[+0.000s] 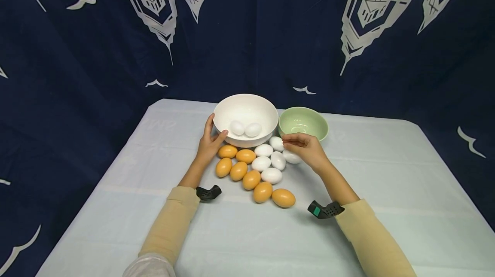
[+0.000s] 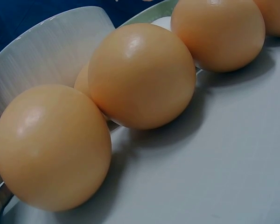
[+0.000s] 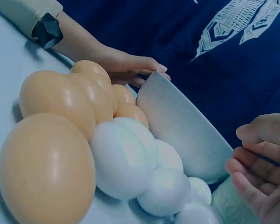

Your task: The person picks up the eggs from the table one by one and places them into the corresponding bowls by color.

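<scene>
In the head view my left hand (image 1: 210, 143) grips the near left side of a white bowl (image 1: 247, 107), thumb at the rim and fingers along the outer wall. Two white eggs (image 1: 253, 129) lie inside it. My right hand (image 1: 309, 150) hovers over a cluster of white eggs (image 1: 272, 176), just in front of a green bowl (image 1: 305, 119). Its fingers are loosely bent, with nothing between them in the right wrist view. Several brown eggs (image 1: 283, 198) lie left of and in front of the white ones. Brown eggs (image 2: 142, 77) fill much of the left wrist view.
A pale cloth covers the table (image 1: 386, 174). Behind it hangs a dark blue curtain (image 1: 251, 45) with white building and bird prints. The two bowls stand side by side near the back edge, with the loose eggs grouped close in front of them.
</scene>
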Demonstrator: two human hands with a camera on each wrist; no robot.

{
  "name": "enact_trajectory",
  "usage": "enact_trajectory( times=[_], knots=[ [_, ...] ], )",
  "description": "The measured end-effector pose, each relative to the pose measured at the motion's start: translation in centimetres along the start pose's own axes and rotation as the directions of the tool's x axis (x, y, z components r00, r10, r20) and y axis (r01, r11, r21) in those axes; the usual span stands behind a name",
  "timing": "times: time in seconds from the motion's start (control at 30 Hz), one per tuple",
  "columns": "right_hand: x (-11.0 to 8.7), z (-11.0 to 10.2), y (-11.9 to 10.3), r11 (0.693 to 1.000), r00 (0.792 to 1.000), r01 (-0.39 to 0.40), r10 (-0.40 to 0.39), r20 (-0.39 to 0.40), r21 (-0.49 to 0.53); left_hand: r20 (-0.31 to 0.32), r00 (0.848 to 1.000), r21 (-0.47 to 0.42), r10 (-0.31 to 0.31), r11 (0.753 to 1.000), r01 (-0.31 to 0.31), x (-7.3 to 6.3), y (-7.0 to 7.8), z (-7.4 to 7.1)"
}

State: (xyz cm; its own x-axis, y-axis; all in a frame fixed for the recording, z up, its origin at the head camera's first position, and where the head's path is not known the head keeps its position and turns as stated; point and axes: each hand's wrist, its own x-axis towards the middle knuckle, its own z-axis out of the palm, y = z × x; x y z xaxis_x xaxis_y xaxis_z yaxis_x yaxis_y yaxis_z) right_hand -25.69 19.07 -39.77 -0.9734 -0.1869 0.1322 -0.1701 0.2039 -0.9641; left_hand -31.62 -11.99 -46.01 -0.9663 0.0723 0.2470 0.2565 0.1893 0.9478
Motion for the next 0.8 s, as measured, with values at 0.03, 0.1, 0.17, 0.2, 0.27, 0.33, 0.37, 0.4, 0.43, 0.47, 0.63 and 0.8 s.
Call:
enact_trajectory(
  times=[0.03, 0.1, 0.17, 0.2, 0.27, 0.33, 0.37, 0.4, 0.43, 0.47, 0.63, 0.8],
  knots=[
    [-0.2, -0.1, 0.1, 1.000, 1.000, 0.000, 0.000, -0.002, -0.001, 0.000, 1.000, 0.002, -0.001, 1.000, 0.001, 0.0, 0.0, 0.0],
    [-0.6, -0.4, 0.3, 1.000, 1.000, -0.003, 0.003, -0.005, -0.005, -0.003, 1.000, 0.004, -0.002, 1.000, 0.002, 0.0, 0.0, 0.0],
    [-0.9, -0.7, 0.5, 1.000, 1.000, -0.013, 0.013, -0.007, -0.005, -0.004, 1.000, 0.003, -0.002, 1.000, 0.002, 0.0, 0.0, 0.0],
    [-1.1, -0.9, 0.6, 1.000, 1.000, -0.017, 0.016, -0.009, -0.005, -0.004, 1.000, 0.002, -0.002, 1.000, 0.002, 0.0, 0.0, 0.0],
    [-1.5, -1.2, 0.7, 1.000, 0.999, -0.027, 0.027, -0.019, -0.006, 0.001, 1.000, -0.004, 0.003, 1.000, -0.003, 0.0, 0.0, 0.0],
    [-1.8, -1.6, 0.8, 0.999, 0.999, -0.037, 0.037, -0.030, -0.013, 0.004, 1.000, -0.005, 0.003, 1.000, -0.003, 0.0, 0.0, 0.0],
    [-2.0, -1.7, 0.9, 0.999, 0.999, -0.041, 0.040, -0.034, -0.016, 0.005, 1.000, -0.008, 0.003, 1.000, -0.003, 0.0, 0.0, 0.0],
    [-2.2, -1.9, 0.9, 0.999, 0.998, -0.045, 0.044, -0.037, -0.022, 0.005, 1.000, -0.006, 0.002, 1.000, -0.002, -0.1, -0.1, 0.0],
    [-2.3, -2.1, 1.1, 0.998, 0.998, -0.051, 0.050, -0.040, -0.026, 0.006, 1.000, -0.007, 0.003, 1.000, -0.003, -0.1, -0.1, 0.0],
    [-2.5, -2.2, 1.2, 0.998, 0.998, -0.056, 0.054, -0.042, -0.032, 0.005, 1.000, -0.007, 0.002, 1.000, -0.002, -0.1, -0.1, 0.0],
    [-3.3, -2.8, 2.0, 0.995, 0.996, -0.076, 0.073, -0.060, -0.057, 0.010, 1.000, -0.011, -0.003, 1.000, 0.003, -0.2, 0.4, 0.0],
    [-3.5, -3.1, 3.2, 0.992, 0.993, -0.087, 0.079, -0.085, -0.096, 0.000, 1.000, 0.005, -0.010, 1.000, 0.010, 0.0, -0.1, 0.0]
  ],
)
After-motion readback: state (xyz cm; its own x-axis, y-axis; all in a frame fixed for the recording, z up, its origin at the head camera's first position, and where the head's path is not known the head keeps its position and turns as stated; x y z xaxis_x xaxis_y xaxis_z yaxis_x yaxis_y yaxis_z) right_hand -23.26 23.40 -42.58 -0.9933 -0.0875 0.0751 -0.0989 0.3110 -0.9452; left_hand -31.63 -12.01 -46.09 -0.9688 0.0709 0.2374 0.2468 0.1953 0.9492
